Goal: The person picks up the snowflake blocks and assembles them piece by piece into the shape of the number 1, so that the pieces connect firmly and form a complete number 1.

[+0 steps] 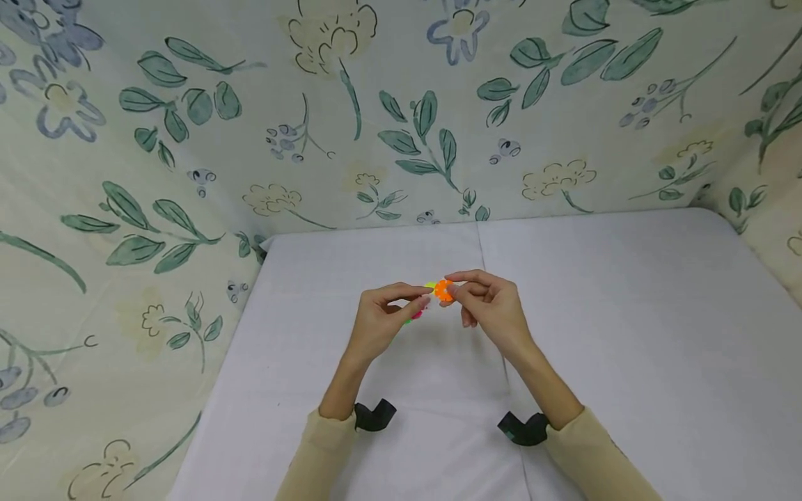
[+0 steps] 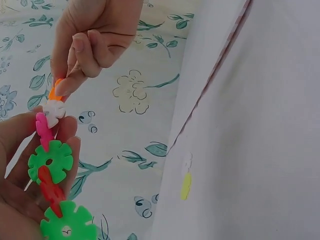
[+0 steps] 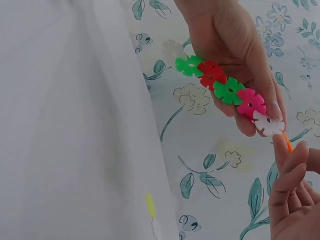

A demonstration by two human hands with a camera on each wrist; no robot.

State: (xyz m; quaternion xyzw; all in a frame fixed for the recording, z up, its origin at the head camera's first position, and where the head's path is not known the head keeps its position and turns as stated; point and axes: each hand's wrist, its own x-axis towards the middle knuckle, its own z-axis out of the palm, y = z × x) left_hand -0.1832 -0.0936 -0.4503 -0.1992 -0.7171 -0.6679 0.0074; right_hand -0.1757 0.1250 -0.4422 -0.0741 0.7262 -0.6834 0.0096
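My left hand (image 1: 379, 320) holds a chain of interlocked plastic snowflake discs. Its thumb presses on the white disc (image 3: 270, 123) near the chain's end. Behind that come a pink disc (image 3: 251, 102), a green disc (image 3: 229, 91), a red disc (image 3: 212, 75) and another green disc (image 3: 188, 65); a pale disc (image 3: 173, 49) shows at the far end. Between thumb and fingertips, my right hand (image 1: 495, 306) pinches an orange disc (image 1: 443, 291), which meets the white disc at its edge. Both hands are close together above the table.
A yellow disc (image 2: 186, 186) and a white disc (image 2: 188, 162) appear edge-on against the white tablecloth (image 1: 626, 334). A crease runs down the cloth. Floral fabric (image 1: 351, 153) hangs behind and to the sides. Black straps with mounts (image 1: 374, 415) sit at both wrists.
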